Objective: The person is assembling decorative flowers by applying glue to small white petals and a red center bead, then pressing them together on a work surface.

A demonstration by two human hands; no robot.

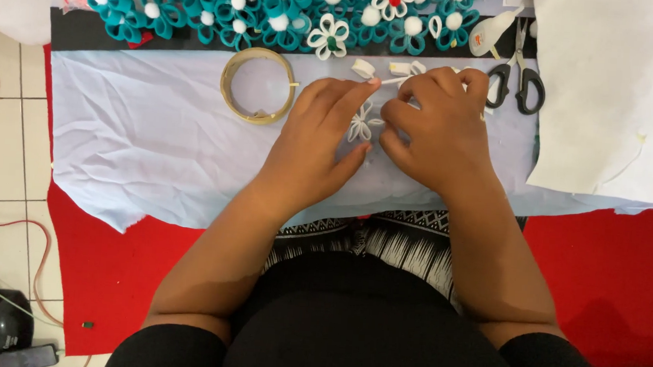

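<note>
Both hands over the pale blue cloth [153, 141], meeting at a small white looped flower [361, 125].

Left hand [317, 148]: palm down, fingers spread and flat, index tip near a short white strip piece [363, 69], thumb beside the flower. Pressing on the cloth, not gripping anything visible.

Right hand [437, 130]: fingers curled in tight toward the flower. Looks like a pinch on a white strip or the flower's edge, but the knuckles hide the contact, so can't tell what it holds.

Flower is half covered by both hands; only a few loops show between them. More white strip bits [405, 68] sit just above the right hand, partly hidden.

Around:
- yellowish tape ring [258, 85] left of the left hand, on the cloth
- scissors [519, 74] right of the right hand, tips cut off by white fabric [616, 96]
- row of teal and white flowers [277, 8] along the top, cropped by the frame edge
- red mat [603, 279] under the cloth; tiled floor [0, 145] with cables at left
</note>
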